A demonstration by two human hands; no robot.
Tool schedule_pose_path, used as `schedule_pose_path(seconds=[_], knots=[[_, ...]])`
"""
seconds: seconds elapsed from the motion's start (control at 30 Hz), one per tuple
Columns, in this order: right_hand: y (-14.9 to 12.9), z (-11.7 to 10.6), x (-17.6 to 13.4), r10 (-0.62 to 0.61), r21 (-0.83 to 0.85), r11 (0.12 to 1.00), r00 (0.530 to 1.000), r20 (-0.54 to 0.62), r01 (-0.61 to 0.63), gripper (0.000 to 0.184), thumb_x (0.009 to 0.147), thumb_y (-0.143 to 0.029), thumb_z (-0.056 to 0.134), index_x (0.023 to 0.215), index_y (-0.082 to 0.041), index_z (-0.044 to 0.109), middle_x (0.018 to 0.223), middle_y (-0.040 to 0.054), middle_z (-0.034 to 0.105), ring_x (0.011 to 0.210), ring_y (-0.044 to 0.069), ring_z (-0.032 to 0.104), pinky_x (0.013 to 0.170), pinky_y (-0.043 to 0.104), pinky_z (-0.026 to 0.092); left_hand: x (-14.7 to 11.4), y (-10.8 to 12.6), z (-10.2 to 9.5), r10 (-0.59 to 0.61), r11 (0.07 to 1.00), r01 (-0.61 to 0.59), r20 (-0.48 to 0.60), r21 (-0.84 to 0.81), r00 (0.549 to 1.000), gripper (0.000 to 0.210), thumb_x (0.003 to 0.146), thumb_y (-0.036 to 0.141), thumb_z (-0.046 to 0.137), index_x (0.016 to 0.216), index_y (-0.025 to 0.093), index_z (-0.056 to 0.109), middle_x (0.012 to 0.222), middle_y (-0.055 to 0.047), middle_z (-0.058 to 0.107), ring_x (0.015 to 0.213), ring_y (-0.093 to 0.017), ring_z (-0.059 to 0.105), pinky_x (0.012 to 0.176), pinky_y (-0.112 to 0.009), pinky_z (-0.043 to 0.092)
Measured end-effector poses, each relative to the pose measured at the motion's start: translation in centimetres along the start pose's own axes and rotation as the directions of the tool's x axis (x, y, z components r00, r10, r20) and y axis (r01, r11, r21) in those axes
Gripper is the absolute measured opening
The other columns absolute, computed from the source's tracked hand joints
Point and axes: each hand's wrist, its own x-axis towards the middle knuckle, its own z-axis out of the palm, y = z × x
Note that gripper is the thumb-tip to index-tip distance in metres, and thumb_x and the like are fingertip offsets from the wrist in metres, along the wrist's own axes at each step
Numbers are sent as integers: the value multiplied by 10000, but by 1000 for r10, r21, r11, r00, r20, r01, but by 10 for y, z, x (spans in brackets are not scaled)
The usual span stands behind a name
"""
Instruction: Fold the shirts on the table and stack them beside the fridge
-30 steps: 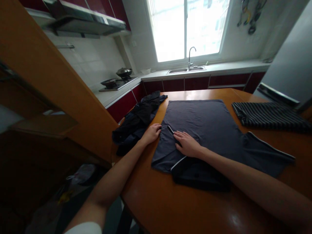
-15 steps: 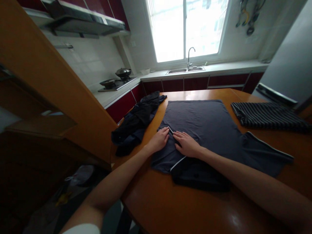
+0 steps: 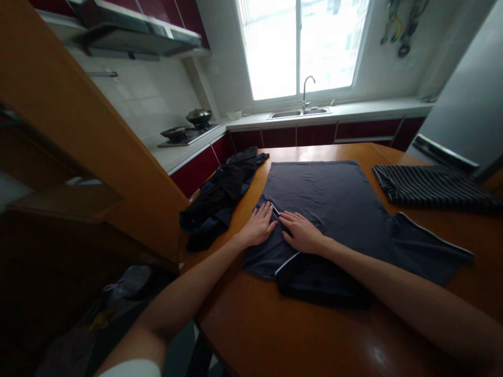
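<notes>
Moved inward on the grey shirt [image 3: 330, 191], the left hand [image 3: 258, 227] lies flat-fingered like the right hand [image 3: 302, 233], between dark clothes [image 3: 228, 191] and striped cloth [image 3: 434, 186], tabletop [image 3: 283, 335] showing along the near edge.

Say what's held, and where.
Nothing visibly gripped: left hand and right hand rest palm-down on the gray shirt, near its white trim.

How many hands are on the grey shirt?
2: the left hand lies on the grey shirt, towards the dark clothes pile; the right hand lies on it too, just to the right.
</notes>
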Motion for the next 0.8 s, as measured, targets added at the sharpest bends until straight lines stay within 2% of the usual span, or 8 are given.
schedule_pose_path(seconds=[0.33,0.53,0.8], knots=[[0,0,0,-8,-7,1000,1000,-10,7,506,931,-271,502,1407,-109,554,1530,156,487,1458,285,387,1206,484,294,-2,3,-2,-26,1000,26,24,5,999,705,1038,506,259,1612,104,180,1682,-145,80,1557,-297,55,1238,-531,103],[-1,-1,0,-5,-1,1000,1000,-2,5,511,929,-268,509,1417,-125,548,1530,153,488,1460,279,386,1206,482,292,-1,1,2,-24,1000,24,-12,-10,1000,689,1037,511,279,1614,145,194,1680,-134,116,1557,-292,85,1235,-526,109],[0,0,0,-8,-6,1000,1000,-11,7,509,937,-280,503,1414,-112,552,1527,156,491,1457,279,389,1209,477,288,-2,2,1,-23,1000,23,-15,-6,1000,691,1037,505,281,1609,124,212,1680,-137,126,1556,-297,96,1235,-532,126]])
